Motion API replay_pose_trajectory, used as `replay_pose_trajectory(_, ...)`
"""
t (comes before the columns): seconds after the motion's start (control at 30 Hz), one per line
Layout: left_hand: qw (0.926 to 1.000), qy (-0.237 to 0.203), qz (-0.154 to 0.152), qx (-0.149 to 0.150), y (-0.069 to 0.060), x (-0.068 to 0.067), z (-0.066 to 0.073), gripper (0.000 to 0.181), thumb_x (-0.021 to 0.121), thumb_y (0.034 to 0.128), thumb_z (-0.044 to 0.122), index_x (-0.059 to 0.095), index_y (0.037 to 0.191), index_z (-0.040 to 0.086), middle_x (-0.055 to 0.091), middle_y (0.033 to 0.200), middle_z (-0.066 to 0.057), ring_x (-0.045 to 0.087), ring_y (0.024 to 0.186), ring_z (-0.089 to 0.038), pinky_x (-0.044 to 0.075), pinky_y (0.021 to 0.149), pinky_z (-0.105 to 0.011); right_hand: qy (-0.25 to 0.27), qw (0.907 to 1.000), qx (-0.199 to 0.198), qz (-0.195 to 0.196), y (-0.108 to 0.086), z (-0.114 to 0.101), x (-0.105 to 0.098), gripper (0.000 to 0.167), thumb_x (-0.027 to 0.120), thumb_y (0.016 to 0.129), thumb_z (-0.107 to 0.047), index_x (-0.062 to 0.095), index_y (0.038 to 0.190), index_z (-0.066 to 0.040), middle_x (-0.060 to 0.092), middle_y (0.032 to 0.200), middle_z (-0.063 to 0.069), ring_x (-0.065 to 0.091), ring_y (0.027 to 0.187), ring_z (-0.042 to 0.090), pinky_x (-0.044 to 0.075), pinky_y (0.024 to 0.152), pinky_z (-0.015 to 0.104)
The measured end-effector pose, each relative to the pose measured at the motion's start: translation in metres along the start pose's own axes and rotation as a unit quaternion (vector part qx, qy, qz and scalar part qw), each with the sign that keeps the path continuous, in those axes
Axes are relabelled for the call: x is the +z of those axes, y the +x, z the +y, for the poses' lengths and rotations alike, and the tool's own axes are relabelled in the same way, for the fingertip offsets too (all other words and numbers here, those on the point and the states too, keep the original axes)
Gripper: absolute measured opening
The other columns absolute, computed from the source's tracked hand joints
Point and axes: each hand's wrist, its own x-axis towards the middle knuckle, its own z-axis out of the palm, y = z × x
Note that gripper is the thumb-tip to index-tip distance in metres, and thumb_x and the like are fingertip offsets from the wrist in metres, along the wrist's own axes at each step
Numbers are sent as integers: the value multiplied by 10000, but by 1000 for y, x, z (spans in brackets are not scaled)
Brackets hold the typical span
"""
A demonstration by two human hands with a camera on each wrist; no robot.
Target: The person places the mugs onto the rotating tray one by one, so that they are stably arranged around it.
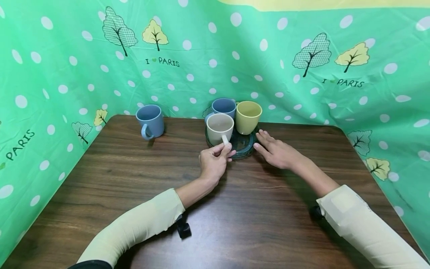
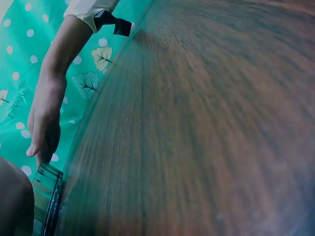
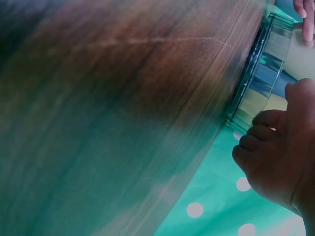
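With thumb and fingers, my left hand (image 1: 214,162) pinches the handle of a white mug (image 1: 218,127) at the front left of a round, clear glass tray (image 1: 248,150). Whether that mug's base rests on the tray is hidden. Behind it on the tray is a blue mug (image 1: 223,106), partly covered, and a yellow mug (image 1: 248,117) stands to its right. My right hand (image 1: 280,152) lies at the tray's right side, fingers extended. In the right wrist view, the fingertips of the right hand (image 3: 275,147) are close to the tray wall (image 3: 268,54); contact is unclear.
Another blue mug (image 1: 152,121) stands apart at the table's back left, its handle toward the front. The brown wooden table (image 1: 235,224) ends at a green dotted curtain (image 1: 188,82) just behind the mugs.
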Motion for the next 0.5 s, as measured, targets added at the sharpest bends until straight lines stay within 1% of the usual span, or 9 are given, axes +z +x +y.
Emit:
replay_pose_trajectory(0.13, 10000, -10, -42, 35, 0, -1, 0, 270, 794, 1074, 135, 825, 1290, -24, 816, 1137, -320, 865, 1001, -404, 691, 726, -230, -12, 10000, 0, -6, 0, 0, -1, 741, 315, 1243, -497, 265, 1761, 29, 188, 1857, 290, 198, 1745, 469, 265, 1403, 666)
replay_pose_trajectory(0.3, 10000, 58, -78, 21, -1, -2, 0, 245, 798, 1077, 154, 847, 1260, -1, 842, 1102, -279, 876, 989, -348, 704, 764, -266, 2, 10000, -3, -5, -1, -1, -1, 736, 312, 1243, -496, 268, 1761, 27, 189, 1857, 289, 200, 1745, 468, 265, 1403, 664)
replay_pose_trajectory(0.4, 9999, 109, -93, 23, -1, -3, 0, 225, 796, 1079, 155, 855, 1244, 13, 859, 1066, -244, 878, 986, -314, 720, 814, -327, -7, 10000, 19, -29, -1, -1, -2, 735, 302, 1244, -501, 266, 1764, 16, 183, 1861, 282, 197, 1747, 465, 266, 1402, 667)
replay_pose_trajectory(0.5, 9998, 82, -158, 11, 0, -4, -1, 227, 791, 1081, 147, 847, 1247, 3, 857, 1078, -250, 878, 984, -290, 726, 867, -400, -13, 10000, 34, -25, -1, -1, -2, 731, 294, 1244, -506, 273, 1767, 5, 190, 1863, 274, 198, 1747, 463, 272, 1398, 673)
